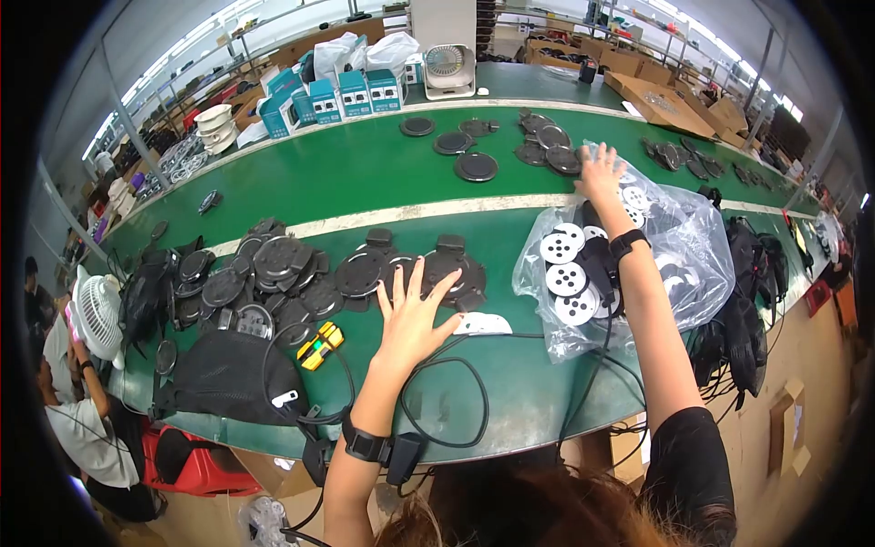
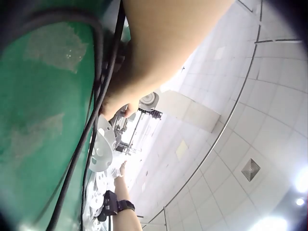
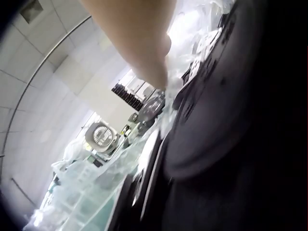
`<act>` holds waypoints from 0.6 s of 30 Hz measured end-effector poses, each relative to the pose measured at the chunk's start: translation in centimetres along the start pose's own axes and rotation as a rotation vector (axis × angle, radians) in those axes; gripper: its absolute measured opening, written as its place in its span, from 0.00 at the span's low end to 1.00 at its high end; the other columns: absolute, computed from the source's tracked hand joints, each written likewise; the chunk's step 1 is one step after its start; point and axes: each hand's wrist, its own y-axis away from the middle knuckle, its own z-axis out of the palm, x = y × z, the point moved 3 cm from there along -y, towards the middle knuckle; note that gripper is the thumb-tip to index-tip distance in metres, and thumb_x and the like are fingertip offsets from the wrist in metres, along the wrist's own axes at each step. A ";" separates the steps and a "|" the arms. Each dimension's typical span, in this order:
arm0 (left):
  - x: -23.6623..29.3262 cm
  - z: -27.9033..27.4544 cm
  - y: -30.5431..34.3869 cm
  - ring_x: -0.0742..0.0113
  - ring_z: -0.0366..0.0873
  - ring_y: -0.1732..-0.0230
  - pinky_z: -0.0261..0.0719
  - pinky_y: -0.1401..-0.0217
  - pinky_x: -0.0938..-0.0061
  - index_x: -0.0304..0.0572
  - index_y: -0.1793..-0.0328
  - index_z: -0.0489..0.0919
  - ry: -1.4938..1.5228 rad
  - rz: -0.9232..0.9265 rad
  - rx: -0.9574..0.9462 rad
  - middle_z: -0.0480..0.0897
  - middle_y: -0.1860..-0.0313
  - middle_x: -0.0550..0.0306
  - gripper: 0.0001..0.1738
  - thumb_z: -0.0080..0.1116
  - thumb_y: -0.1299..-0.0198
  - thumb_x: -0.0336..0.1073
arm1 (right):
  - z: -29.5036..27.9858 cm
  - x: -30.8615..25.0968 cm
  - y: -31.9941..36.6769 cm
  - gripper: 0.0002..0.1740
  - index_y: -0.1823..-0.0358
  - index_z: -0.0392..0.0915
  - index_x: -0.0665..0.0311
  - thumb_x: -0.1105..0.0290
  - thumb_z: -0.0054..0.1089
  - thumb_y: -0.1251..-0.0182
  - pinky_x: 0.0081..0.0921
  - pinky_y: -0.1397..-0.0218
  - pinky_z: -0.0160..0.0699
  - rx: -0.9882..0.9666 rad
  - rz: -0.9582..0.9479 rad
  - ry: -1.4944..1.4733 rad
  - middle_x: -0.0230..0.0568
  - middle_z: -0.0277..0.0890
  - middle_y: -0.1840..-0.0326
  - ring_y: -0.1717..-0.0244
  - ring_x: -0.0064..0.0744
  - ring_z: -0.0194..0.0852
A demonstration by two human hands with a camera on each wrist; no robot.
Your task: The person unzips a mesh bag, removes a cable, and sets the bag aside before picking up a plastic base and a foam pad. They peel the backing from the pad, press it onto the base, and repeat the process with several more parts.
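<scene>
In the head view my left hand [image 1: 410, 328] is spread, its fingertips at the edge of the black round pieces [image 1: 444, 272] and its thumb beside a white disc part [image 1: 485, 325]. My right hand [image 1: 602, 176] reaches across to the far edge of a clear plastic bag [image 1: 697, 237], fingers extended beside dark round pieces [image 1: 564, 160]. Inside the bag lie several white discs with holes [image 1: 566, 280]. From the left wrist, the white disc part [image 2: 102, 147] shows below the left hand [image 2: 118, 103]. A dark round piece [image 3: 211, 115] fills much of the right wrist view.
Piled black round pieces [image 1: 278, 260], a black pouch [image 1: 235, 376] and a yellow tool [image 1: 321, 345] lie to the left. Black cable [image 1: 483, 401] loops across the green table [image 1: 538, 401]. Teal boxes [image 1: 354, 94] and a fan [image 1: 449, 71] stand at the back.
</scene>
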 end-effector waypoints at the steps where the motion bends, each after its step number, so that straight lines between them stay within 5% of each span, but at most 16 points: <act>1: 0.0 0.0 0.0 0.37 0.45 0.28 0.36 0.31 0.40 0.73 0.32 0.63 0.001 0.000 0.002 0.51 0.27 0.42 0.37 0.61 0.51 0.51 | 0.9 1.3 -0.9 0.35 0.34 0.60 0.54 0.64 0.59 0.47 0.61 0.33 0.45 -0.073 -0.003 -0.046 0.58 0.55 0.33 0.31 0.53 0.51; 6: -0.1 0.0 -0.1 0.37 0.45 0.28 0.36 0.31 0.39 0.73 0.32 0.64 0.003 0.002 0.000 0.51 0.27 0.43 0.37 0.61 0.51 0.51 | 5.5 5.2 -3.7 0.24 0.46 0.69 0.67 0.71 0.50 0.48 0.48 0.44 0.68 -0.175 -0.142 -0.276 0.65 0.73 0.54 0.50 0.58 0.72; 9: 0.0 0.0 -0.2 0.37 0.45 0.28 0.36 0.31 0.39 0.73 0.32 0.64 -0.003 0.003 0.000 0.51 0.27 0.44 0.37 0.62 0.52 0.50 | 4.4 6.0 -2.9 0.15 0.70 0.76 0.75 0.67 0.50 0.47 0.48 0.55 0.73 -0.054 -0.249 -0.457 0.68 0.73 0.71 0.65 0.65 0.74; 18: 0.0 0.2 -0.2 0.37 0.46 0.28 0.36 0.31 0.40 0.73 0.32 0.63 -0.020 -0.006 -0.010 0.51 0.27 0.46 0.37 0.61 0.51 0.50 | -1.1 5.9 0.9 0.15 0.75 0.78 0.72 0.64 0.52 0.53 0.45 0.59 0.76 -0.207 -0.348 -0.161 0.63 0.75 0.74 0.68 0.59 0.76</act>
